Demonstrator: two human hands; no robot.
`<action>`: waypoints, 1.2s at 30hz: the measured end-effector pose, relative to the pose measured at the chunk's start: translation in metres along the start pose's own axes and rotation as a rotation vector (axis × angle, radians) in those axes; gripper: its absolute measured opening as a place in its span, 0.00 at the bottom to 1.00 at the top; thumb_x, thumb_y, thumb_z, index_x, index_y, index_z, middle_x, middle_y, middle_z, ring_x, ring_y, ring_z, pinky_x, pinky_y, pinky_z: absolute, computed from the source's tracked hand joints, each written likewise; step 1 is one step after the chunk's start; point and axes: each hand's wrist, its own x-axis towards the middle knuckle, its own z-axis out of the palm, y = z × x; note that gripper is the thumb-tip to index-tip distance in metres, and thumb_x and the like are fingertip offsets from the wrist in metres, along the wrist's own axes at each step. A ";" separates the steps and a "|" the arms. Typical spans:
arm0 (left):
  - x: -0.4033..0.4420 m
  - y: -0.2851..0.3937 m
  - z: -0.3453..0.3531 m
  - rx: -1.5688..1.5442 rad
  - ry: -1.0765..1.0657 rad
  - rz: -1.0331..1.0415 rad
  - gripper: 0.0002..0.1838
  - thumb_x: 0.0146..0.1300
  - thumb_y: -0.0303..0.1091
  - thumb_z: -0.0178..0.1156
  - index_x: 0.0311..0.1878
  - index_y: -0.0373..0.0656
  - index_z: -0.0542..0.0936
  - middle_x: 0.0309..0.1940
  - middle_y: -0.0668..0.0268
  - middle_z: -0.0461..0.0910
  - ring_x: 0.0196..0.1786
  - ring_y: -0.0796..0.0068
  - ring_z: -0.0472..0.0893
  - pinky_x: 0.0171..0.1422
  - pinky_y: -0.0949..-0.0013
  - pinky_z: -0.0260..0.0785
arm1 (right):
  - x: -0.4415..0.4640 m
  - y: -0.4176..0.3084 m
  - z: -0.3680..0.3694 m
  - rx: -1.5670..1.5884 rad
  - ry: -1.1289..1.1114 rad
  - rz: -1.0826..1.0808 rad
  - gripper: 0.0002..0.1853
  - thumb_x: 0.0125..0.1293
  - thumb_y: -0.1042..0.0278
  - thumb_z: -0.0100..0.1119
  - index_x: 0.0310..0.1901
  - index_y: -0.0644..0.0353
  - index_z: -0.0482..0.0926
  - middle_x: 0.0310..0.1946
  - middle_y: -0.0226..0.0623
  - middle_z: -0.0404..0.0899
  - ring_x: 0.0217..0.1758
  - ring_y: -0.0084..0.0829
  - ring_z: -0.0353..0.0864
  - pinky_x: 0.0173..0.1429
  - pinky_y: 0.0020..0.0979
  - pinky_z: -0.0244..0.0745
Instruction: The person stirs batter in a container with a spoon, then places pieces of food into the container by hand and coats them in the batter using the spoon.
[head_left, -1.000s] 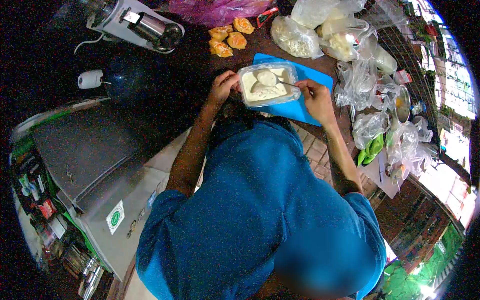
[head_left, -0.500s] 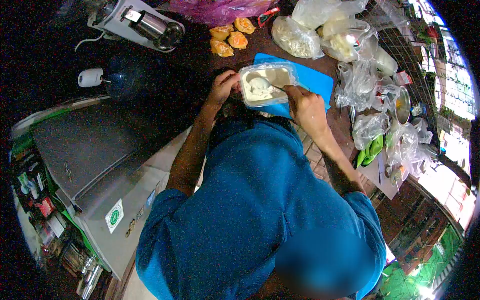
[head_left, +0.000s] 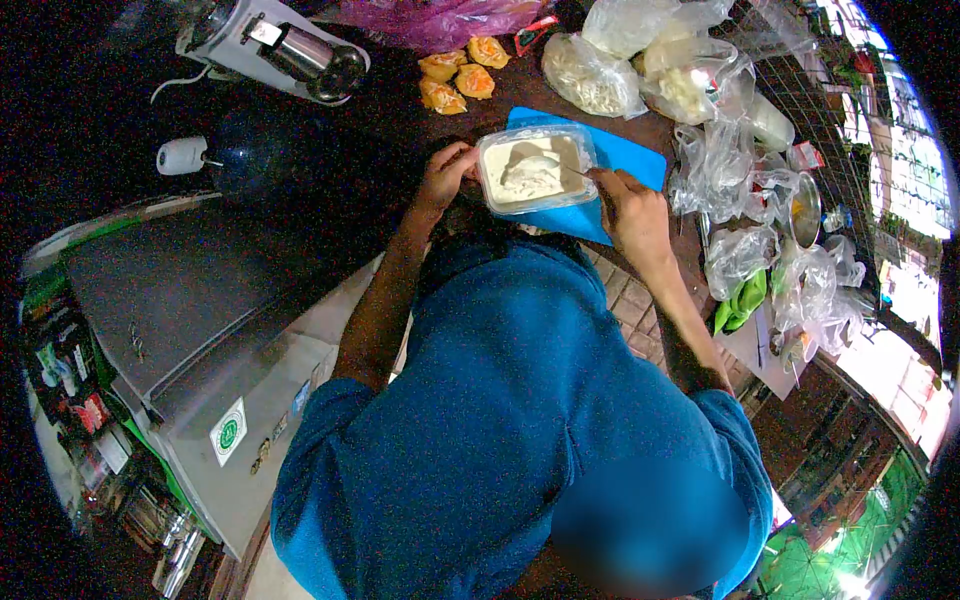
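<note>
Right hand (head_left: 628, 200): upper centre; I see fingers clamped on the spoon (head_left: 576, 171) handle.
Left hand (head_left: 447, 178): touching the tub (head_left: 522, 209)'s left side; firm grip or not, I can't tell.
Tub: upper centre, overlapping the blue board (head_left: 632, 155).
Mixture (head_left: 503, 188): pale, plenty left, heaped mid-tub; I judge working it unfinished.
Pastries (head_left: 475, 81): four, topped, farther up on the bench (head_left: 520, 88); look done.

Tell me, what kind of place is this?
Probably somewhere food gets made, maybe a kitchen. There's a tub of creamy white food, little snacks with orange topping, and a blue board.
</note>
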 end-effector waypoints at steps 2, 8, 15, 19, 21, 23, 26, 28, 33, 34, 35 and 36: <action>0.004 -0.004 -0.002 -0.035 -0.033 -0.031 0.11 0.66 0.38 0.55 0.33 0.40 0.78 0.25 0.70 0.78 0.28 0.81 0.75 0.36 0.75 0.67 | 0.000 0.004 0.002 -0.065 0.006 0.029 0.11 0.58 0.77 0.57 0.42 0.55 0.79 0.35 0.44 0.81 0.33 0.47 0.80 0.34 0.42 0.76; 0.014 -0.030 -0.007 -0.051 -0.050 -0.036 0.11 0.65 0.38 0.55 0.33 0.40 0.78 0.26 0.69 0.79 0.29 0.79 0.75 0.37 0.75 0.67 | 0.004 0.020 0.007 -0.031 0.031 0.050 0.10 0.59 0.75 0.56 0.42 0.56 0.79 0.34 0.45 0.81 0.33 0.47 0.81 0.35 0.42 0.76; -0.003 0.010 -0.001 0.104 0.016 0.072 0.12 0.65 0.39 0.55 0.35 0.39 0.79 0.25 0.68 0.79 0.29 0.78 0.76 0.37 0.74 0.67 | 0.013 0.032 0.028 0.009 -0.091 0.033 0.09 0.62 0.76 0.55 0.42 0.58 0.81 0.34 0.47 0.82 0.35 0.49 0.81 0.38 0.41 0.76; 0.008 -0.010 -0.007 0.112 -0.013 0.008 0.13 0.65 0.40 0.55 0.35 0.38 0.79 0.25 0.67 0.79 0.29 0.78 0.76 0.37 0.73 0.67 | 0.020 0.055 0.035 0.250 -0.122 0.077 0.06 0.63 0.75 0.54 0.38 0.62 0.81 0.33 0.47 0.82 0.36 0.48 0.82 0.38 0.39 0.75; 0.006 -0.009 -0.006 0.139 -0.016 0.016 0.13 0.64 0.40 0.55 0.35 0.38 0.79 0.25 0.67 0.79 0.29 0.77 0.76 0.37 0.73 0.68 | 0.022 0.057 0.031 0.343 -0.121 0.067 0.06 0.64 0.74 0.54 0.37 0.63 0.81 0.32 0.47 0.82 0.36 0.47 0.82 0.39 0.38 0.75; 0.006 -0.009 -0.005 0.170 0.018 0.041 0.14 0.64 0.41 0.55 0.35 0.38 0.79 0.25 0.66 0.79 0.30 0.75 0.77 0.38 0.71 0.68 | 0.026 0.052 0.016 0.351 -0.109 0.138 0.06 0.63 0.75 0.55 0.39 0.63 0.81 0.32 0.48 0.82 0.35 0.47 0.82 0.40 0.38 0.75; 0.003 -0.010 -0.007 0.260 0.020 0.081 0.14 0.64 0.42 0.55 0.35 0.38 0.79 0.25 0.64 0.79 0.31 0.74 0.77 0.38 0.70 0.68 | 0.028 0.047 0.013 0.200 0.002 0.012 0.07 0.62 0.77 0.55 0.40 0.61 0.81 0.32 0.46 0.82 0.35 0.46 0.82 0.40 0.37 0.76; 0.003 -0.012 -0.006 0.246 0.022 0.068 0.15 0.64 0.42 0.55 0.35 0.38 0.79 0.25 0.64 0.79 0.31 0.73 0.77 0.38 0.70 0.68 | 0.028 0.050 0.025 0.193 0.048 -0.099 0.07 0.61 0.77 0.55 0.40 0.60 0.81 0.32 0.45 0.82 0.34 0.46 0.82 0.39 0.38 0.77; -0.005 0.004 -0.001 0.225 0.047 0.113 0.15 0.64 0.42 0.55 0.35 0.38 0.78 0.25 0.63 0.79 0.31 0.72 0.77 0.38 0.69 0.68 | 0.029 0.036 0.032 -0.059 -0.098 -0.156 0.08 0.60 0.76 0.56 0.39 0.57 0.82 0.34 0.42 0.83 0.34 0.44 0.82 0.37 0.38 0.78; -0.005 0.004 -0.001 0.231 0.060 0.085 0.15 0.64 0.42 0.55 0.35 0.38 0.78 0.25 0.63 0.79 0.30 0.71 0.77 0.38 0.69 0.68 | 0.030 0.038 0.034 0.033 -0.092 -0.155 0.08 0.59 0.77 0.56 0.39 0.58 0.82 0.34 0.42 0.83 0.35 0.44 0.83 0.37 0.38 0.78; -0.005 0.004 -0.001 0.237 0.073 0.056 0.15 0.64 0.42 0.55 0.35 0.38 0.78 0.25 0.62 0.79 0.29 0.71 0.78 0.38 0.69 0.68 | 0.032 0.040 0.035 0.124 -0.087 -0.152 0.08 0.59 0.77 0.56 0.39 0.58 0.82 0.34 0.43 0.83 0.35 0.44 0.83 0.37 0.38 0.78; -0.006 0.006 0.000 0.236 0.075 0.054 0.15 0.64 0.42 0.55 0.35 0.38 0.78 0.25 0.62 0.79 0.29 0.71 0.78 0.38 0.69 0.68 | 0.033 0.044 0.034 0.125 -0.089 -0.154 0.08 0.59 0.77 0.56 0.39 0.58 0.82 0.34 0.43 0.83 0.35 0.44 0.83 0.37 0.38 0.78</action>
